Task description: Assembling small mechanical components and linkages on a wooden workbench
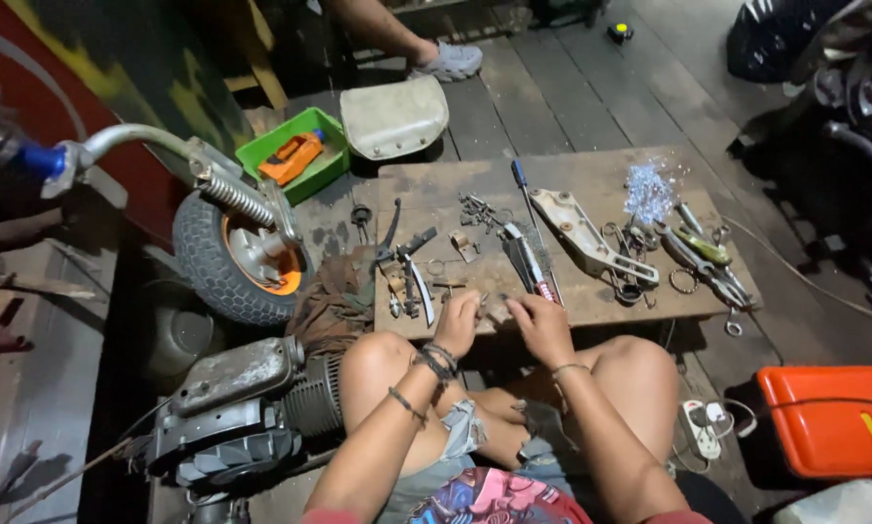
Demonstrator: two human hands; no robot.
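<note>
Both hands meet at the board's (591, 165) near edge: left hand (458, 320) and right hand (541, 325) pinch a small part (495, 309) between them.

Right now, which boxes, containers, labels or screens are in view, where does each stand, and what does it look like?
Green tray: on the floor beyond the wheel, rectangular, bright green, holding an orange tool.
Orange case: on the floor at the far right, boxy, orange with a yellow mark.
Power strip: on the floor beside the right knee, white.
No screens or readable signs show.
Both hands, left hand and right hand, work at the board's near edge.
</note>
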